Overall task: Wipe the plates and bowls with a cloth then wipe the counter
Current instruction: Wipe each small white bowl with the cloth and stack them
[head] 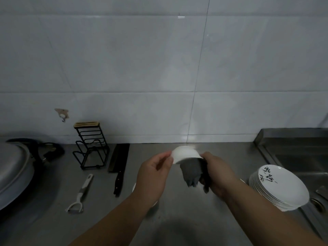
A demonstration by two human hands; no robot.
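We face a steel counter [44, 224] under white wall tiles. Our left hand [154, 176] pinches the rim of a white bowl [186, 154], held tipped above the counter. Our right hand [218, 173] grips a grey cloth [192, 173] tucked into the bowl's mouth. Right of the bowl, stacked plates [282, 187] sit beside the sink [301, 162]. Left of the bowl lie a knife [119, 166] and a peeler [79, 194], with a wire rack [91, 148] standing behind.

Kitchen: steel counter [177, 219] against white tiled wall [124, 68], sink [301, 162] at right edge, stacked plates [280, 189], cleaver [118, 162], peeler [79, 194].
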